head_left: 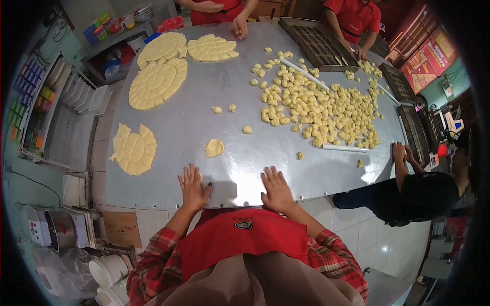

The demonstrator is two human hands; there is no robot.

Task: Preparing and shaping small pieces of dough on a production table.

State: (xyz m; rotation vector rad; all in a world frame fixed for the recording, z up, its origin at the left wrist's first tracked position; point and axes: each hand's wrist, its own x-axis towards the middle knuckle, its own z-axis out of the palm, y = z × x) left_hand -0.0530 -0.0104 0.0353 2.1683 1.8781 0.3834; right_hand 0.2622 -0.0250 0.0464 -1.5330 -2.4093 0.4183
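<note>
My left hand [193, 189] lies palm down near the front edge of the metal table [194, 132], its fingers spread. A small pale bit shows beside its fingers, too little visible to name. To the right, my right hand [276, 189] rests in the same way, fingers apart; anything under either palm is hidden. Just beyond my left hand lies a flattened piece of dough [214, 148]. Farther off sit small dough balls [247, 130], two more behind them. A scored dough sheet [135, 150] with a ragged outline lies to my left.
Many dough balls [326, 112] cover the right side, with white rods [345, 148] among them. Cut dough rounds [158, 84] lie at the far left. A dark tray [319, 43] stands at the back. Co-workers [357, 23] stand behind the table; another person [423, 196] is at its right.
</note>
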